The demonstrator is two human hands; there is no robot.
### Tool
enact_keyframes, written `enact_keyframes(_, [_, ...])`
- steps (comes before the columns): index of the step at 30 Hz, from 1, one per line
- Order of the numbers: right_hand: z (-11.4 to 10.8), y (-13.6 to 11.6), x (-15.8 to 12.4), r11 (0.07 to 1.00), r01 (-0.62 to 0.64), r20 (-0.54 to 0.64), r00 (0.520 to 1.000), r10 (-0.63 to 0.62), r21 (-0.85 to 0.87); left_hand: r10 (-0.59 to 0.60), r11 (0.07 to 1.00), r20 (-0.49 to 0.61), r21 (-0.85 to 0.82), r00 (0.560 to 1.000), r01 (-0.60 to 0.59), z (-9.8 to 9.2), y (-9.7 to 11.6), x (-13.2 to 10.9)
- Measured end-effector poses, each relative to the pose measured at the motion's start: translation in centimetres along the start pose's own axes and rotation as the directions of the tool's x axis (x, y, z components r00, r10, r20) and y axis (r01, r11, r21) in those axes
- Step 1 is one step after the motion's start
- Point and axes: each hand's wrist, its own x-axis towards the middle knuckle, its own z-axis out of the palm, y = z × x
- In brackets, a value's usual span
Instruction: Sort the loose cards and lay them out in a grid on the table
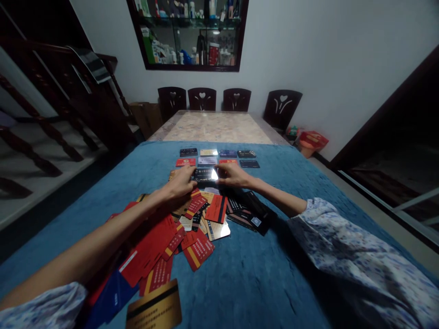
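Between my two hands is a black card [205, 175] with pale print and a bright glare spot at its right end. My left hand [181, 182] pinches its left end, and my right hand [233, 176] grips the right end. Beyond it, cards lie in two rows, among them a red card [185, 162], a silver card [207, 161] and a dark card [249, 164]. Nearer me is a loose heap with an orange-red card [216, 209], a dark red card [198, 249] and several black cards [248, 214]. My left forearm covers part of the heap.
A blue cloth [257, 274] covers the near table; a marbled tabletop [216, 125] shows beyond. A gold card [154, 307] and blue cards [115, 294] lie close to me. Several dark chairs [283, 107] stand behind, below a glass-shelved cabinet [192, 68]. Stair railings rise at left.
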Motion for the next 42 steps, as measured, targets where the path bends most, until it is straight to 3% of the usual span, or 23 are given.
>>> enact_keyframes(21, [0.4,-1.3,6.7,0.995,0.083,0.08,0.994,-0.078,-0.051,-0.078,0.997,-0.064,-0.017,0.995,0.077,-1.6,-5.0,2.1])
enact_keyframes(36, [0.4,0.6,12.3,0.933,0.017,0.118,0.993,0.028,-0.359,-0.125,0.989,-0.049,0.078,0.991,0.128,-1.6,-8.3,6.7])
enact_keyframes(42, [0.4,1.1,14.5,0.912,0.006,0.137,0.989,0.055,-0.41,-0.136,0.991,-0.055,0.005,0.989,0.137,-1.6,-9.6,8.3])
